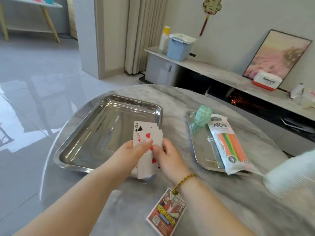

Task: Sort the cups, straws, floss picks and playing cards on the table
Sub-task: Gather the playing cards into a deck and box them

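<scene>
**Cards held in both hands over the large tray**

1. Cards (147,133): a fanned stack, faces up. The eight of spades and a three of hearts can be read at the top left. The stack is in the air above the near right corner of the large tray (95,133), which sits toward the table's (213,210) left edge.
2. Left hand (136,150): it grips the fan from the left, with the thumb pressed flat on the card faces. The other fingers are behind the cards and hidden.
3. Right hand (167,156): its fingers are curled round the right edge of the stack, pinching it. There is a bracelet (185,180) on the wrist.
4. Small tray (201,150): it stands right of centre, well apart from the large tray. The straws (229,145), in a sealed pack, lie lengthwise on it, and the pack's near end overhangs the near rim. A green bundle (202,117) rests at the far end, touching the pack.
5. Cups (289,174): a white stack lies on its side at the right edge; it is blurred.
6. Card box (166,212): it lies flat near the near edge, under the right wrist.
</scene>
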Demonstrator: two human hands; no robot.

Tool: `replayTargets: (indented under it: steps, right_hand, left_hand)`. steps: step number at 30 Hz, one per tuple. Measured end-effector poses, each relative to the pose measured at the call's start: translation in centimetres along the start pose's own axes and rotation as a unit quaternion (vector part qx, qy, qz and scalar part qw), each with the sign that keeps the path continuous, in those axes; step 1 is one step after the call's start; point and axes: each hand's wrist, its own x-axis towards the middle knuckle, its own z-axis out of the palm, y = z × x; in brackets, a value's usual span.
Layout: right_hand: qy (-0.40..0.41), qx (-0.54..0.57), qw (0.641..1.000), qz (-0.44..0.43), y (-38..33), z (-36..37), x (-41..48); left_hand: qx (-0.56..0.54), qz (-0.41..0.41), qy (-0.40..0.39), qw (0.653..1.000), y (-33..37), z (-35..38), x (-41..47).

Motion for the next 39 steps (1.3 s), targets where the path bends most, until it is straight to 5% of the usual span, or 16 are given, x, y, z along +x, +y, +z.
replayTargets:
  steps: [2, 6, 9, 18, 24, 29, 39]
  right_hand:
    - [-0.032, -0.019, 0.999, -0.009, 0.8, -0.7, -1.3]
    - [0.030, -0.078, 0.996, 0.032, 4.1, -4.2, -3.6]
    - [-0.002, -0.196, 0.974, 0.110, 7.3, -5.8, -5.4]
    - [0.001, -0.359, 0.922, 0.147, 8.0, -4.2, -7.6]
    - [0.035, -0.313, 0.940, 0.135, 8.2, -3.6, -8.8]
    - [0.086, -0.094, 0.972, 0.197, 8.3, -3.2, -9.6]
    - [0.178, 0.094, 0.967, 0.157, 9.0, -2.0, -11.3]
  left_hand:
    - [0.018, -0.010, 0.021, 1.000, -0.6, 0.8, -0.6]
    - [0.050, -0.037, 0.043, 0.997, -2.1, 0.9, -2.2]
    - [0.068, -0.066, 0.040, 0.995, -4.0, 1.3, -3.2]
    - [0.190, -0.097, 0.049, 0.976, -7.9, 3.3, -3.3]
    - [0.293, -0.051, 0.061, 0.953, -8.5, 4.4, -3.8]
    - [0.347, -0.018, 0.074, 0.935, -9.1, 4.6, -4.2]
    - [0.181, -0.044, 0.041, 0.982, -8.6, 4.8, -4.9]
